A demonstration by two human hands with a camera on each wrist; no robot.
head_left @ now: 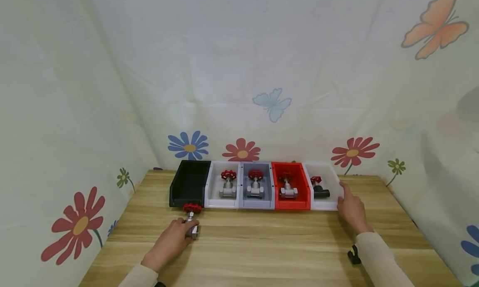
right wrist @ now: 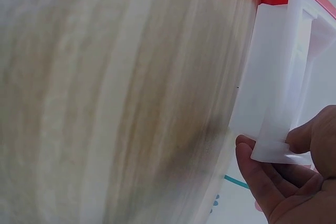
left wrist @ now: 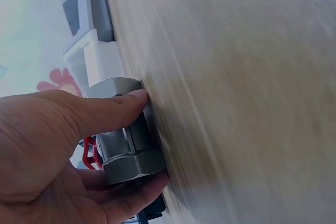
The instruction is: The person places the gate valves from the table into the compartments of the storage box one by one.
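My left hand (head_left: 170, 242) grips the metal body of a gate valve (head_left: 192, 231) with a red handwheel, low over the table in front of the black bin (head_left: 190, 183). In the left wrist view, the thumb and fingers close around the valve's hexagonal ends (left wrist: 139, 163). At the row's right end, my right hand (head_left: 351, 210) pinches the side wall of a white bin (head_left: 334, 172), thumb inside and fingers outside in the right wrist view. That bin holds a black valve (head_left: 320, 192) with a red handle. Nothing shows inside the black bin.
Between the end bins stand another white bin (head_left: 220, 204), a grey bin (head_left: 256, 204) and a red bin (head_left: 293, 205), each holding one red-wheeled metal valve. They line the back of the wooden table (head_left: 269, 245), before a flowered curtain (head_left: 232, 70).
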